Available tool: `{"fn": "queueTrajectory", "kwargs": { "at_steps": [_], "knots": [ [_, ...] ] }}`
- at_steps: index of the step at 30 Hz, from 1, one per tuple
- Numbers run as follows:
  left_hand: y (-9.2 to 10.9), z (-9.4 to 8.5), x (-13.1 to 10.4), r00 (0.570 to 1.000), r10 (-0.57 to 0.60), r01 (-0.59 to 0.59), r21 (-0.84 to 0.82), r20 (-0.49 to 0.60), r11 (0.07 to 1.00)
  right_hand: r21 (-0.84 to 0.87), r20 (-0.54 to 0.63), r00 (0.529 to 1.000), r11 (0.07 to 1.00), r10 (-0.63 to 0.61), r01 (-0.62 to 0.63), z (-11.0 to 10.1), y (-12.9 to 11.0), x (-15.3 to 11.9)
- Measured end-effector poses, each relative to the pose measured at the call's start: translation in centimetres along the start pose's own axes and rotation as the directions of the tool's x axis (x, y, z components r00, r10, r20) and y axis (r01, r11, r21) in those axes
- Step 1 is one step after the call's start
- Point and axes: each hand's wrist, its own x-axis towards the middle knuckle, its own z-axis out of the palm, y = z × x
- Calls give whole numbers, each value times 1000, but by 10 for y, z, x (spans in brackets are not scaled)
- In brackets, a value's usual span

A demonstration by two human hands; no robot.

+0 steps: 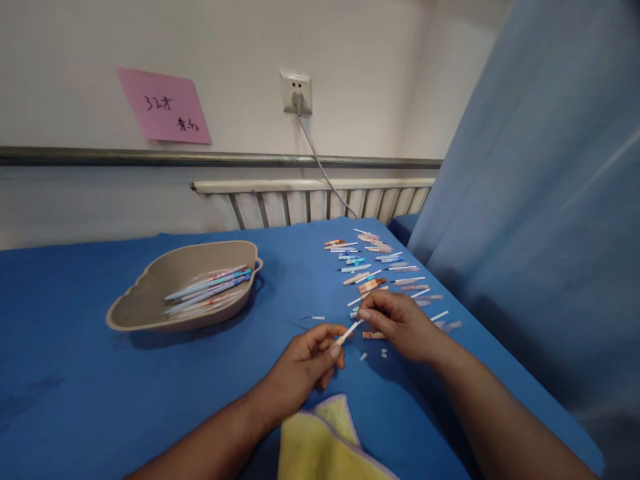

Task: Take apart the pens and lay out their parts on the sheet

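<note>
Between my hands is a thin white pen refill (351, 329), slanting up to the right, with a beige pen piece at its lower end. My left hand (313, 357) pinches that lower end between thumb and fingers. The upper end sits in the closed fingertips of my right hand (395, 323), which partly hide it. Beneath and beyond my right hand lie several loose pen parts, among them an orange-brown barrel piece (370, 287) and a white refill (439, 316). Small whitish bits (384, 353) lie just below my right hand.
To the left stands a beige basin (125, 317) with several pens (207, 290) in it. A yellow cloth (320, 443) lies at the near edge of the blue-covered surface (165, 393). A blue curtain (540, 200) hangs at right. Behind are a rail (310, 185) and a plugged-in socket (296, 93).
</note>
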Motion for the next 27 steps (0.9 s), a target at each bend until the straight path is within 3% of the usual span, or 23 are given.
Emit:
{"fn": "queueTrajectory", "kwargs": {
  "at_steps": [10, 15, 21, 27],
  "knots": [
    [-1, 0, -1, 1000, 19, -17, 141, -13, 990, -254, 5, 983, 951, -183, 179, -2, -9, -2],
    [-1, 1, -2, 999, 33, -31, 159, -10, 987, -299, 34, 974, 928, -224, 224, -1, -10, -2],
    [1, 3, -1, 1000, 23, -22, 55, -18, 998, -18, -21, 1000, 1000, 0, 0, 6, 1, 2],
    [3, 2, 0, 1000, 2, -2, -40, -19, 999, 294, 11, 994, 950, 107, -106, 9, 0, 5]
  ]
}}
